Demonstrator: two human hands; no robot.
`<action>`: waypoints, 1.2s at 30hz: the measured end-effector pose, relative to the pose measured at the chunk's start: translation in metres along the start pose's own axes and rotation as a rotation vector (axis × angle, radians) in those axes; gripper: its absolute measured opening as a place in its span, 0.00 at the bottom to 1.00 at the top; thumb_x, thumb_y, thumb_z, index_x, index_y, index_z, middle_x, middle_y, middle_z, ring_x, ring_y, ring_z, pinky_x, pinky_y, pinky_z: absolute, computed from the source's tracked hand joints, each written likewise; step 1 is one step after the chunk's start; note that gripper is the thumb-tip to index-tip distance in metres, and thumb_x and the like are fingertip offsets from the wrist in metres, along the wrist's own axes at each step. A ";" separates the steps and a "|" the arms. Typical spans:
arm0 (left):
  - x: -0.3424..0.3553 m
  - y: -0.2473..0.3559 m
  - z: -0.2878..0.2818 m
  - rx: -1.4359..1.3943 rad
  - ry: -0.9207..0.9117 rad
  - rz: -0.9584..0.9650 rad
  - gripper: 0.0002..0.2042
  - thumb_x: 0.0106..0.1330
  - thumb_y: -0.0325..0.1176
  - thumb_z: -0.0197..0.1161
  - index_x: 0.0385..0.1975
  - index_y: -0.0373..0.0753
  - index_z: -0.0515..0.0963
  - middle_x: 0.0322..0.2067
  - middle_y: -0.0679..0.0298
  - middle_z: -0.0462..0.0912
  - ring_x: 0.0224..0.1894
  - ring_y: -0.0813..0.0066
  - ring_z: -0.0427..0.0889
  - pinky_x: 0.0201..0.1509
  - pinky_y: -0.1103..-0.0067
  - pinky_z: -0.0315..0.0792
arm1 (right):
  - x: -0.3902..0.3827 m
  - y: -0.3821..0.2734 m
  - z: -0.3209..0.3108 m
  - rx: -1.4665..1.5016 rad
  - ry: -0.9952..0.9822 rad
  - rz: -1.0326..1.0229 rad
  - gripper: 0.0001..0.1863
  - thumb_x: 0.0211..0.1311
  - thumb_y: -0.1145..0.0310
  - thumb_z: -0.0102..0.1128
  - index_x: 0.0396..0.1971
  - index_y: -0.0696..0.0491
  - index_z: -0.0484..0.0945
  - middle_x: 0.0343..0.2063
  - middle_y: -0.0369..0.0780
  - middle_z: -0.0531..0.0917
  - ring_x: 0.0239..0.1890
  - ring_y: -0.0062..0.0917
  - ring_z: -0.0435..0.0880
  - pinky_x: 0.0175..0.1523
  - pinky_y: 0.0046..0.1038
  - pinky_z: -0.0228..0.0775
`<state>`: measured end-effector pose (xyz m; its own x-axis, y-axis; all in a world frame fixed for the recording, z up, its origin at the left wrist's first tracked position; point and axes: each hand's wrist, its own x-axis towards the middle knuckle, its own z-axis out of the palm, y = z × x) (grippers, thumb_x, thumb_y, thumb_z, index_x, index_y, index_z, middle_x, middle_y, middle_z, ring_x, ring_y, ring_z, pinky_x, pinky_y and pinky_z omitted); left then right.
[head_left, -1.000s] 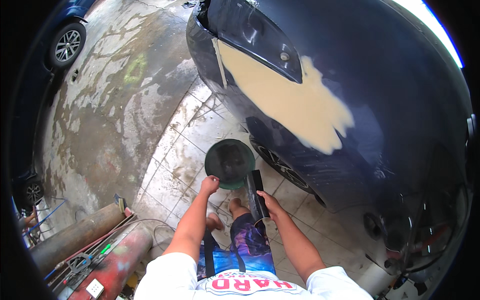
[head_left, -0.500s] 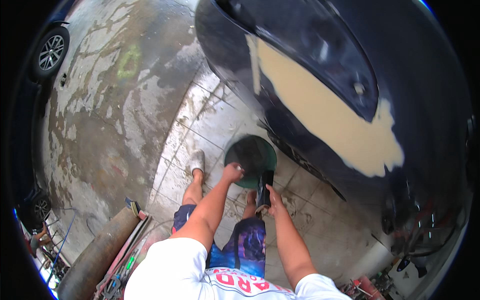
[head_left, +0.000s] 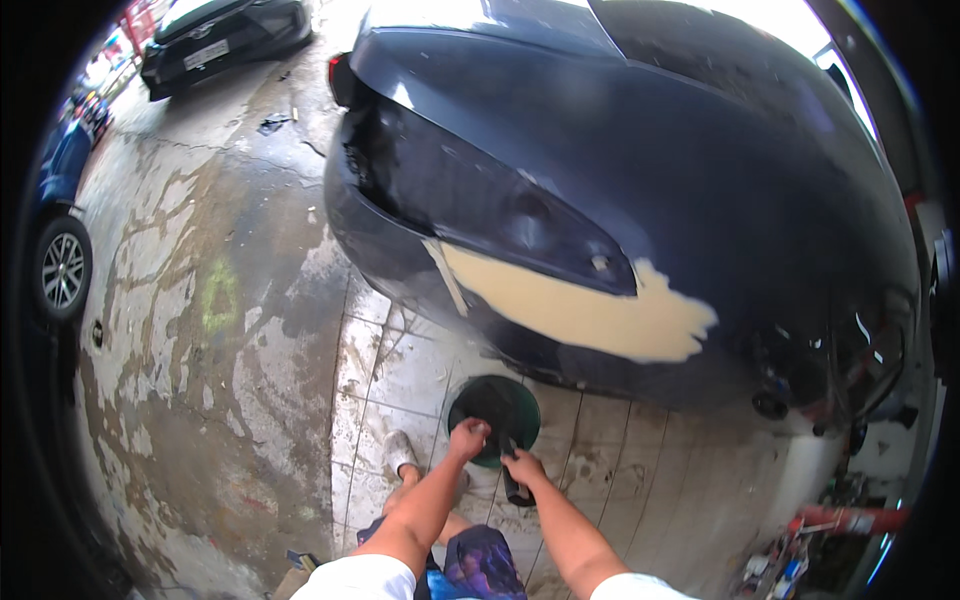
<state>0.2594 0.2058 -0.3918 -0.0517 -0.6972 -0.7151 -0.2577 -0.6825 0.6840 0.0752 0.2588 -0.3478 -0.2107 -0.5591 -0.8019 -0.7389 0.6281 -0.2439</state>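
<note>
A round green bucket (head_left: 530, 420) with a dark inside stands on the tiles by my feet. Over its left part is my left hand (head_left: 468, 438), its fingers closed; a small pale bit shows at the fingertips, too small to name. My right hand (head_left: 522, 466), at the bucket's near right rim, is wrapped round a black oblong piece (head_left: 518, 493), whose kind I cannot make out. Beyond the bucket curves a dark car body (head_left: 480, 80), with a smooth beige filler patch (head_left: 570, 310) below a recessed lamp opening (head_left: 520, 215).
Pale, dirty tiles (head_left: 390, 350) meet stained concrete (head_left: 250, 350) on the left. A blue vehicle's wheel (head_left: 63, 270) is at the far left, another dark car (head_left: 225, 45) at the back. A red cylindrical thing (head_left: 850, 520) and loose items lie at lower right.
The view has tilted up, showing more of the car and another car behind. Both hands remain at the bucket; the black piece is now tilted the other way in my right hand.
</note>
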 end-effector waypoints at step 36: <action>0.079 -0.103 0.016 0.503 -0.302 -0.018 0.33 0.60 0.47 0.66 0.59 0.26 0.74 0.53 0.35 0.81 0.59 0.42 0.81 0.63 0.60 0.76 | 0.073 0.054 0.103 1.370 -0.158 0.333 0.36 0.70 0.74 0.60 0.75 0.45 0.58 0.56 0.45 0.79 0.54 0.36 0.80 0.56 0.39 0.73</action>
<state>0.2664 0.2244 -0.5208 -0.2968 -0.5429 -0.7856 -0.6831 -0.4542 0.5719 0.0858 0.3077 -0.4760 -0.1093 -0.2750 -0.9552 0.5451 0.7870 -0.2889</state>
